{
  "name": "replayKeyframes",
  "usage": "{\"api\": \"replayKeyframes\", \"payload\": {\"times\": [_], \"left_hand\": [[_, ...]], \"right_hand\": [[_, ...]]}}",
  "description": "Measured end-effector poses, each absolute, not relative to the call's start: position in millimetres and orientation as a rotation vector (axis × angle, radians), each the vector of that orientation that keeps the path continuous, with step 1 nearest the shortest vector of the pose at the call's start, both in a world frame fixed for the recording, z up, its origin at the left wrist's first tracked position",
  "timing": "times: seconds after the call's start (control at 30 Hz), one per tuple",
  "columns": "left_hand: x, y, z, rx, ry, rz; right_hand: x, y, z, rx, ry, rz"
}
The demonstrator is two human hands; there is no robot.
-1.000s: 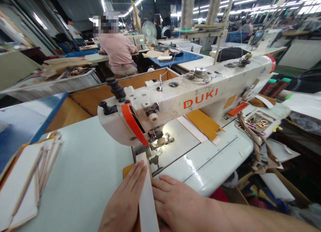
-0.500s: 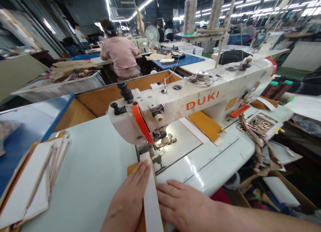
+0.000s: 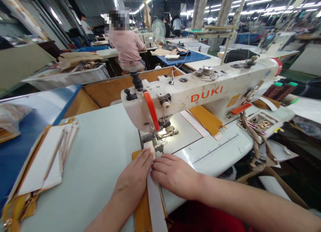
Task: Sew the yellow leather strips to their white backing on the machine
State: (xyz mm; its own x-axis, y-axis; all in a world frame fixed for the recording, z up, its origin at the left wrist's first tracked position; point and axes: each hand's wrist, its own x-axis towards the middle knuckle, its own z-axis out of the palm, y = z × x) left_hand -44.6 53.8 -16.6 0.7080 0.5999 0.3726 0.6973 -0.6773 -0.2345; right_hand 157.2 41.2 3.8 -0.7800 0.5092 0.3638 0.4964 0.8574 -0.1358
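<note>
In the head view, the right hand (image 3: 173, 173) has slid up the white strip (image 3: 155, 202), and its loosely curved fingers now rest at the strip's edge opposite the left hand (image 3: 134, 175), which stays flat with fingers straight. Neither hand is closed around anything; both seem to steady the strip on the mustard piece (image 3: 140, 213), on the table (image 3: 100, 165) just before the machine (image 3: 180, 103).

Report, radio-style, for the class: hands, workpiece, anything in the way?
Left hand flat on white strip; right hand at its right edge. Strip over mustard piece, far end near DUKI sewing machine's head. Mustard stack under machine arm, clear of strip.
</note>
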Motion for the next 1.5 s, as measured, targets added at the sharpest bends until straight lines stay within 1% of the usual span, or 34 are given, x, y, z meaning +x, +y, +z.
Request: {"api": "replayKeyframes", "payload": {"times": [0.1, 0.43, 0.63, 0.83, 1.07, 1.5], "left_hand": [[-42.1, 53.4, -14.2, -2.573, -1.062, -0.377], [-32.6, 50.1, 3.5, -2.646, -1.121, -0.422], [-25.8, 49.8, -4.2, -2.599, -1.121, -0.487], [-13.3, 62.8, -16.2, -2.554, -1.143, -0.54], [-0.4, 73.6, -4.2, -2.434, -1.074, -0.614], [3.3, 76.4, -0.9, -2.478, -1.203, -0.633]], "right_hand": [[153.1, 53.6, 0.9, -0.668, -2.684, -0.037], [154.7, 68.5, 3.0, -0.532, -2.735, -0.028], [161.6, 75.6, 0.7, -0.404, -2.699, -0.102], [175.3, 86.1, -3.9, -0.438, -2.701, -0.118], [180.6, 98.6, -7.6, -0.438, -2.658, -0.106], [182.7, 103.8, -9.2, -0.472, -2.645, -0.037]]}}
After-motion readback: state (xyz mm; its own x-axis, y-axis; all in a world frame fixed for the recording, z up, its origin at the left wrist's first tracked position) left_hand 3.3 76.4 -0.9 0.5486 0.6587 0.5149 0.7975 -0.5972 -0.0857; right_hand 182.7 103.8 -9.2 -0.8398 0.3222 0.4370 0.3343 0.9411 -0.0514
